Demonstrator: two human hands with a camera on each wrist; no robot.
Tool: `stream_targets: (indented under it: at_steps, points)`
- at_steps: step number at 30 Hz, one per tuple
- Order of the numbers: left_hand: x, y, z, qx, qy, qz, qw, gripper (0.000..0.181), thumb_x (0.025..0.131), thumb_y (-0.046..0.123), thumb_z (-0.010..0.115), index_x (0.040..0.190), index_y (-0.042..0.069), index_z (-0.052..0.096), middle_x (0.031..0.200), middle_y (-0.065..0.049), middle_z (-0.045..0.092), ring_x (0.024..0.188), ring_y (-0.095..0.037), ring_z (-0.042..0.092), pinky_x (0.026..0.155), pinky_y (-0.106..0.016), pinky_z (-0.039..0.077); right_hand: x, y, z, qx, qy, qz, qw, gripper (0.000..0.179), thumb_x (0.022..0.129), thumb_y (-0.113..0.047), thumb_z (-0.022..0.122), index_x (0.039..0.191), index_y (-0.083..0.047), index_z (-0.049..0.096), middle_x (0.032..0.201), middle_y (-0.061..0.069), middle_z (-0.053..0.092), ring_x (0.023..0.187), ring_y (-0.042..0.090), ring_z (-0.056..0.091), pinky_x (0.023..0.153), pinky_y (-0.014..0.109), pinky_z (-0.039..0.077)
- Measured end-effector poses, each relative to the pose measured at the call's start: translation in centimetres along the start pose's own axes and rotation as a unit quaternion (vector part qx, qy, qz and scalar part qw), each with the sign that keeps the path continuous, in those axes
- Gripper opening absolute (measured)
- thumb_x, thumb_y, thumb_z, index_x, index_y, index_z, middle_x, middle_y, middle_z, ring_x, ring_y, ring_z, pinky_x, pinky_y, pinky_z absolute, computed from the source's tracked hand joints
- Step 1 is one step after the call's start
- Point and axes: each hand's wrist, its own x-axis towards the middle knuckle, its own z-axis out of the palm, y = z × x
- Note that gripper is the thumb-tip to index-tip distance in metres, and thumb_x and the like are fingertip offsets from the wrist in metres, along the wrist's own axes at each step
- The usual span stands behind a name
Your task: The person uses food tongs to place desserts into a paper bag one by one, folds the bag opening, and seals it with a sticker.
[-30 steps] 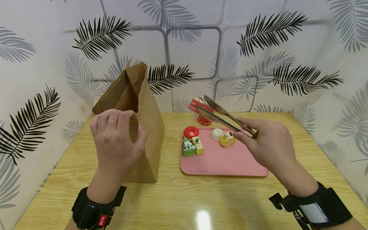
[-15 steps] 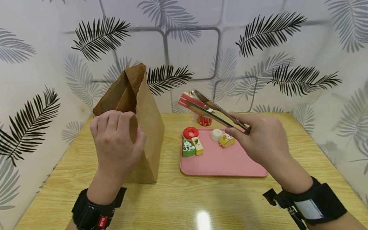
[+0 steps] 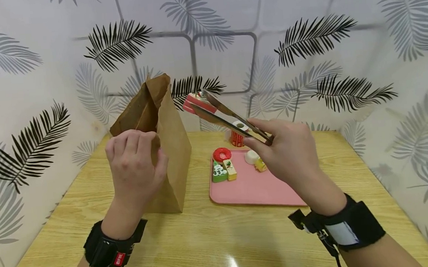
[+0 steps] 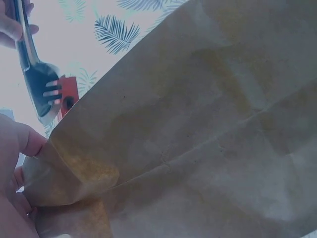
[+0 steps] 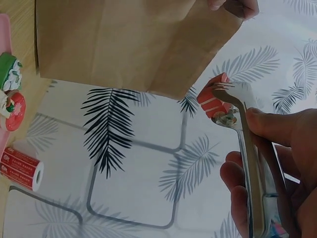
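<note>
My left hand (image 3: 135,165) grips the near rim of an upright brown paper bag (image 3: 175,160), whose mouth gapes at the top. In my right hand (image 3: 288,149) is a pair of metal serving tongs (image 3: 231,122), one end fork-shaped and the other spoon-shaped, as the right wrist view shows. Between the tong ends sits a red cake slice (image 3: 198,103) with white topping, held in the air just right of the bag's mouth. In the left wrist view the bag's side (image 4: 188,129) fills most of the picture and partly covers the red slice (image 4: 69,91).
On the pink tray (image 3: 258,192) lie a red donut (image 3: 222,154), a green cake piece (image 3: 219,174), a yellow slice (image 3: 230,171), a white round cake (image 3: 251,157) and a yellow roll cake (image 3: 260,165). Behind the tray stands a red-and-white roll (image 3: 237,138). A patterned wall backs the table.
My right hand has moved left and the tongs have carried the red cake slice up and leftward, from above the tray's back edge to near the bag's opening. My left hand stays on the bag.
</note>
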Motion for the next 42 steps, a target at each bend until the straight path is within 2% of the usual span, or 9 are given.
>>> stream_targets:
  at_steps: [6, 11, 18, 22, 32, 39, 42]
  points:
    - [-0.1, -0.1, 0.0, -0.002, -0.002, 0.002, 1.0000, 0.022, 0.095, 0.016, 0.056, 0.108, -0.001, 0.061, 0.097, -0.021, 0.059, 0.104, -0.045, 0.052, 0.093, -0.060, 0.033, 0.7, -1.2, 0.3, 0.009, 0.012, -0.017, 0.9998, 0.043, 0.085, -0.031, 0.087, 0.126, -0.019, 0.078, 0.078, 0.004, 0.077, 0.056, 0.014, 0.059, 0.052, 0.031, 0.035]
    - [-0.1, -0.1, -0.1, 0.000, -0.003, 0.003, 1.0000, 0.021, 0.095, 0.016, 0.056, 0.107, -0.001, 0.061, 0.097, -0.021, 0.059, 0.105, -0.045, 0.052, 0.093, -0.060, 0.033, 1.1, -2.5, 0.4, 0.020, 0.005, -0.031, 0.9993, 0.045, 0.085, -0.032, 0.087, 0.127, -0.019, 0.078, 0.080, 0.003, 0.078, 0.060, 0.014, 0.063, 0.052, 0.031, 0.038]
    - [0.0, 0.0, -0.2, -0.001, -0.007, 0.003, 1.0000, 0.020, 0.096, 0.016, 0.056, 0.107, 0.000, 0.062, 0.099, -0.021, 0.060, 0.106, -0.044, 0.052, 0.094, -0.061, 0.033, 1.8, -4.0, 0.8, 0.034, 0.002, -0.059, 0.9977, 0.043, 0.087, -0.032, 0.085, 0.127, -0.019, 0.077, 0.067, -0.002, 0.066, 0.055, 0.013, 0.048, 0.051, 0.031, 0.030]
    - [0.1, 0.1, -0.1, -0.004, -0.006, 0.001, 1.0000, 0.020, 0.096, 0.016, 0.058, 0.107, 0.000, 0.063, 0.099, -0.021, 0.061, 0.106, -0.044, 0.052, 0.094, -0.061, 0.033, 2.3, -4.7, 1.2, 0.044, 0.003, -0.066, 0.9968, 0.043, 0.088, -0.033, 0.084, 0.128, -0.019, 0.077, 0.065, -0.003, 0.063, 0.054, 0.011, 0.048, 0.050, 0.031, 0.030]
    - [0.2, 0.4, -0.1, -0.010, -0.011, -0.008, 0.9998, 0.021, 0.093, 0.016, 0.062, 0.108, 0.000, 0.064, 0.100, -0.021, 0.063, 0.107, -0.044, 0.053, 0.097, -0.061, 0.034, 3.2, -6.5, 3.1, 0.038, -0.003, -0.060, 0.9975, 0.043, 0.089, -0.036, 0.082, 0.129, -0.020, 0.076, 0.091, 0.001, 0.080, 0.059, 0.011, 0.065, 0.054, 0.031, 0.044]
    - [0.0, 0.2, -0.4, -0.009, -0.012, -0.003, 0.9999, 0.020, 0.094, 0.016, 0.061, 0.106, 0.001, 0.065, 0.099, -0.021, 0.064, 0.107, -0.044, 0.053, 0.096, -0.061, 0.034, 4.1, -8.2, 3.6, 0.036, -0.013, -0.074, 0.9965, 0.043, 0.091, -0.038, 0.080, 0.131, -0.023, 0.075, 0.075, -0.002, 0.074, 0.059, 0.011, 0.063, 0.053, 0.031, 0.044]
    - [0.1, 0.2, -0.5, -0.011, -0.011, -0.005, 0.9999, 0.020, 0.094, 0.016, 0.061, 0.106, 0.001, 0.065, 0.099, -0.021, 0.064, 0.107, -0.044, 0.053, 0.097, -0.061, 0.034, 4.1, -8.4, 3.6, 0.031, -0.025, -0.072, 0.9966, 0.044, 0.090, -0.038, 0.081, 0.131, -0.023, 0.075, 0.081, -0.001, 0.077, 0.060, 0.012, 0.063, 0.054, 0.031, 0.046]
